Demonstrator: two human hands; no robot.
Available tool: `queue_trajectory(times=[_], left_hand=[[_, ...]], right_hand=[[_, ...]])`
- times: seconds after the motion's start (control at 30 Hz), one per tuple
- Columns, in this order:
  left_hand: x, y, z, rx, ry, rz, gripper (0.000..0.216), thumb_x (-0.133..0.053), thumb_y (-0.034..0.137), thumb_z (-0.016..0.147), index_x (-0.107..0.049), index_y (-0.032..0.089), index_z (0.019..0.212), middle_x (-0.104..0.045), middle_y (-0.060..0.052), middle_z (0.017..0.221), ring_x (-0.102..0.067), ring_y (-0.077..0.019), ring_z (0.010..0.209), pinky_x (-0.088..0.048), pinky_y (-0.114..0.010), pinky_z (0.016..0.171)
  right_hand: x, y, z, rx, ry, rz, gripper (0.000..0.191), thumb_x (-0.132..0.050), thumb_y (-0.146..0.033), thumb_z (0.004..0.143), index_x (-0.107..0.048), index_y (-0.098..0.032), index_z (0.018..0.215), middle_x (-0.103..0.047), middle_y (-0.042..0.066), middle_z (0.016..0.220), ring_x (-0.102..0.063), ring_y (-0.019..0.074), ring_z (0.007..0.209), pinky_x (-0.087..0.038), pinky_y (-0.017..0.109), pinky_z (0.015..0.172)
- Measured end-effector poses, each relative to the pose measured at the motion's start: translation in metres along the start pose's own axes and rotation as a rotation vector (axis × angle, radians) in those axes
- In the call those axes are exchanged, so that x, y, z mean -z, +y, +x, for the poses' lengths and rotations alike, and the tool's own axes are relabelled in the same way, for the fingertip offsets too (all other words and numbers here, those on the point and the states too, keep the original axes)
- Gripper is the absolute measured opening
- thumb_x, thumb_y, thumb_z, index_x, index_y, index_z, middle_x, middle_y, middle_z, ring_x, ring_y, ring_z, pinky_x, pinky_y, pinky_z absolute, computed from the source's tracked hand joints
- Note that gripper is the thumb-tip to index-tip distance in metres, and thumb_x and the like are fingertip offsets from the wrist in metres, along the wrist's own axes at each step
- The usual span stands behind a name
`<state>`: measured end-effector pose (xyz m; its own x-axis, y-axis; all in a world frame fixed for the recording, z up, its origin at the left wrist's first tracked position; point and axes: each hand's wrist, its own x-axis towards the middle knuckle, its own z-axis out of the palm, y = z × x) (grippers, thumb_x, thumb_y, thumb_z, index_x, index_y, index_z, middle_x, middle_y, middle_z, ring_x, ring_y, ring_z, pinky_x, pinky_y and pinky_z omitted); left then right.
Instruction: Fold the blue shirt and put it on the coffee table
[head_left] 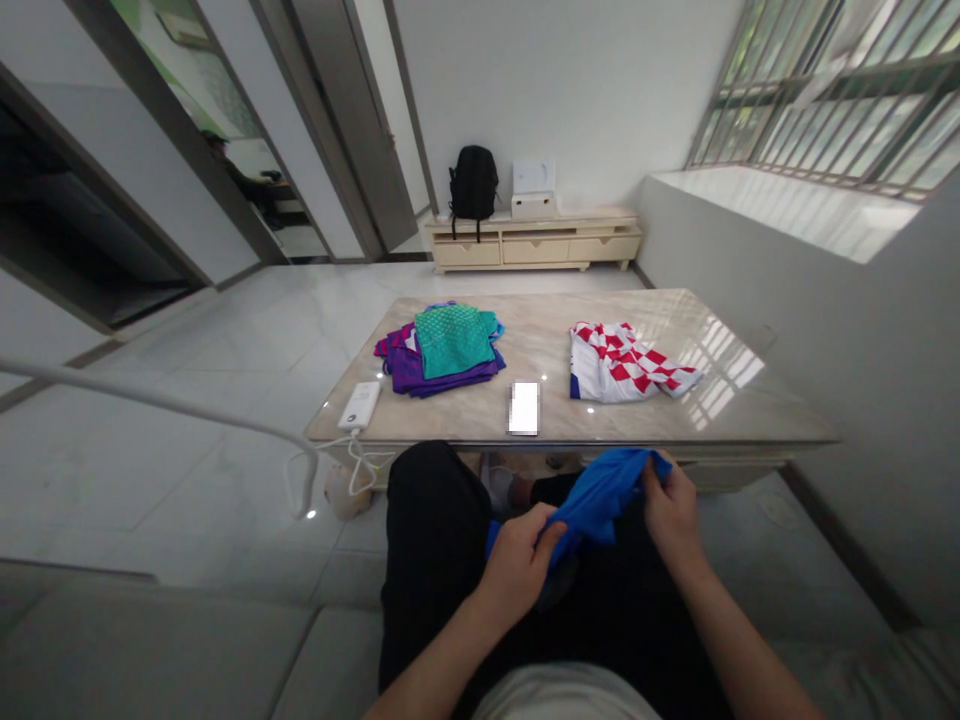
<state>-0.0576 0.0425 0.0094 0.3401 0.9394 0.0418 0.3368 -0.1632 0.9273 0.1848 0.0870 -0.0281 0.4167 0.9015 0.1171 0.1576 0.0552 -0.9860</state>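
1. A blue garment is held over the lap of a seated person, in front of a marble-topped coffee table. It is gripped at both ends: the left hand is closed around its lower, bunched end, and the right hand pinches its upper edge between thumb and fingers.

2. The step in hand is judged to be the gathering and straightening of the cloth — it is bunched and twisted between the two hands, not yet spread flat.

3. For the next move, a firmer hold on two matching corners or seams would seem to be called for, so that the fabric can be drawn open and its shape found; the lap gives little flat room, and the table edge lies just beyond the knees.

4. The garment is seen as bright, plain blue, thin and slightly glossy, with soft folds — sportswear fabric by the look of it. Its cut cannot be told while it is crumpled.

5. On the table, a folded pile topped by a teal shirt over purple pieces is set at the left, and a red-and-white checked shirt lies at the right. Between them a phone is laid near the front edge, and a white power bank with its cable rests at the left corner.
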Motion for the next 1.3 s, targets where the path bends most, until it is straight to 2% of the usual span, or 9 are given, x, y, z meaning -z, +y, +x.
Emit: queue_trajectory(times=[0.2, 0.4, 0.5, 0.6, 0.7, 0.83, 1.03, 1.2, 1.3], left_hand=[[0.001, 0.012, 0.004, 0.183, -0.182, -0.523, 0.046, -0.062, 0.061, 0.093, -0.064, 0.016, 0.087, -0.054, 0.002, 0.071, -0.046, -0.0113, 0.062, -0.036, -0.022, 0.06], [0.004, 0.007, 0.007, 0.385, -0.036, -0.958, 0.044, -0.081, 0.054, 0.081, -0.07, 0.014, 0.093, -0.066, -0.001, 0.074, -0.055, -0.0106, 0.063, -0.044, -0.022, 0.065], [0.001, 0.006, 0.008, 0.384, 0.026, -1.007, 0.044, -0.082, 0.053, 0.081, -0.073, 0.013, 0.097, -0.072, -0.004, 0.081, -0.062, -0.0131, 0.068, -0.049, -0.024, 0.07], [-0.004, 0.006, 0.009, 0.39, 0.041, -1.018, 0.046, -0.083, 0.054, 0.079, -0.073, 0.013, 0.098, -0.073, -0.005, 0.082, -0.065, -0.0137, 0.069, -0.05, -0.024, 0.069], [-0.007, 0.004, 0.008, 0.412, 0.024, -1.02, 0.047, -0.084, 0.055, 0.078, -0.072, 0.014, 0.098, -0.071, -0.003, 0.076, -0.061, -0.0109, 0.063, -0.049, -0.022, 0.064], [-0.003, 0.002, 0.005, 0.382, 0.004, -1.033, 0.042, -0.082, 0.052, 0.082, -0.073, 0.014, 0.098, -0.069, -0.001, 0.073, -0.056, -0.0087, 0.058, -0.046, -0.021, 0.06], [0.008, 0.006, 0.004, 0.382, 0.038, -1.054, 0.046, -0.085, 0.051, 0.078, -0.077, 0.014, 0.102, -0.077, -0.007, 0.086, -0.067, -0.0156, 0.072, -0.053, -0.027, 0.072], [0.006, -0.01, 0.007, 0.458, 0.273, -0.945, 0.051, -0.09, 0.052, 0.067, -0.078, 0.016, 0.101, -0.078, -0.01, 0.104, -0.07, -0.0249, 0.1, -0.052, -0.037, 0.097], [0.003, -0.029, 0.013, 0.417, 0.431, -0.694, 0.048, -0.084, 0.059, 0.073, -0.076, 0.017, 0.097, -0.076, -0.009, 0.107, -0.067, -0.0242, 0.104, -0.05, -0.035, 0.098]], right_hand=[[-0.022, 0.024, -0.027, -0.27, -0.29, 0.164, 0.072, -0.059, -0.085, 0.077, -0.074, -0.016, 0.091, -0.074, 0.01, 0.078, -0.069, 0.0258, 0.075, -0.057, 0.039, 0.074], [-0.018, 0.042, -0.078, -0.526, -0.619, 0.421, 0.085, -0.037, -0.09, 0.084, -0.075, -0.018, 0.108, -0.078, 0.016, 0.099, -0.075, 0.0311, 0.095, -0.057, 0.051, 0.09], [-0.014, 0.058, -0.097, -0.454, -0.55, 0.398, 0.085, -0.062, -0.09, 0.07, -0.072, -0.02, 0.118, -0.074, 0.018, 0.119, -0.071, 0.0347, 0.111, -0.052, 0.054, 0.101], [-0.02, 0.065, -0.108, -0.349, -0.424, 0.242, 0.075, -0.089, -0.068, 0.055, -0.075, -0.019, 0.11, -0.075, 0.017, 0.117, -0.069, 0.0375, 0.112, -0.049, 0.056, 0.106], [-0.031, 0.061, -0.107, -0.287, -0.359, 0.16, 0.052, -0.085, -0.063, 0.066, -0.077, -0.017, 0.088, -0.078, 0.011, 0.094, -0.071, 0.0332, 0.093, -0.055, 0.052, 0.096], [-0.034, 0.051, -0.09, -0.276, -0.337, 0.173, 0.054, -0.08, -0.07, 0.068, -0.074, -0.017, 0.068, -0.072, 0.007, 0.069, -0.065, 0.0261, 0.067, -0.06, 0.044, 0.074], [-0.02, 0.036, -0.058, -0.285, -0.444, 0.265, 0.064, -0.074, -0.08, 0.067, -0.078, -0.017, 0.077, -0.076, 0.01, 0.079, -0.069, 0.0279, 0.075, -0.059, 0.046, 0.083], [-0.007, 0.016, -0.044, -0.316, -0.444, 0.282, 0.051, -0.07, -0.067, 0.083, -0.078, -0.017, 0.091, -0.075, 0.007, 0.082, -0.069, 0.023, 0.072, -0.059, 0.038, 0.076], [0.005, -0.01, -0.037, -0.175, -0.416, 0.139, 0.045, -0.07, -0.061, 0.086, -0.078, -0.016, 0.088, -0.073, 0.005, 0.077, -0.065, 0.0213, 0.068, -0.058, 0.033, 0.069]])
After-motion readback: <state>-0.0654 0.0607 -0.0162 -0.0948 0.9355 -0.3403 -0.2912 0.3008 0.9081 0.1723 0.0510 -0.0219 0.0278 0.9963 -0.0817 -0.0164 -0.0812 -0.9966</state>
